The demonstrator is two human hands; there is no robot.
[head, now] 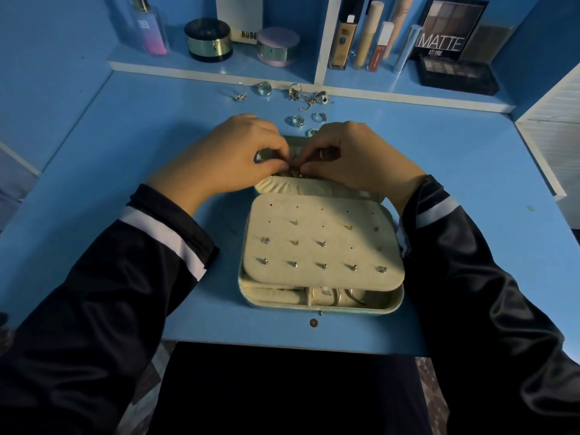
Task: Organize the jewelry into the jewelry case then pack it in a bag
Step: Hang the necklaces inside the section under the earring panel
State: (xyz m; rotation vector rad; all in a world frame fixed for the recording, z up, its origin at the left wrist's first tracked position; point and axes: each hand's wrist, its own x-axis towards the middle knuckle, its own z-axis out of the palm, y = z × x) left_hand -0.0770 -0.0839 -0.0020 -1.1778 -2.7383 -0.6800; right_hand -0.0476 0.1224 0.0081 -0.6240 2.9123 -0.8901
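Note:
An open pale-green jewelry case (361, 309) lies on the blue desk. Its cream earring panel (320, 243) carries several studs and covers most of the lower tray. My left hand (232, 152) and my right hand (348, 152) meet over the case's far half, above the elastic pocket (282, 185). Both pinch a small gold piece of jewelry (295, 172) between the fingertips; its shape is mostly hidden by my fingers. Several loose rings (296, 120) lie on the desk behind my hands, with more rings and a pendant (321, 97) near the shelf.
A small round brown object (313, 323) sits on the desk just in front of the case. The raised shelf (219, 69) at the back holds a perfume bottle, jars, cosmetic tubes and eyeshadow palettes (452, 26). A white side panel (552, 142) stands at the right.

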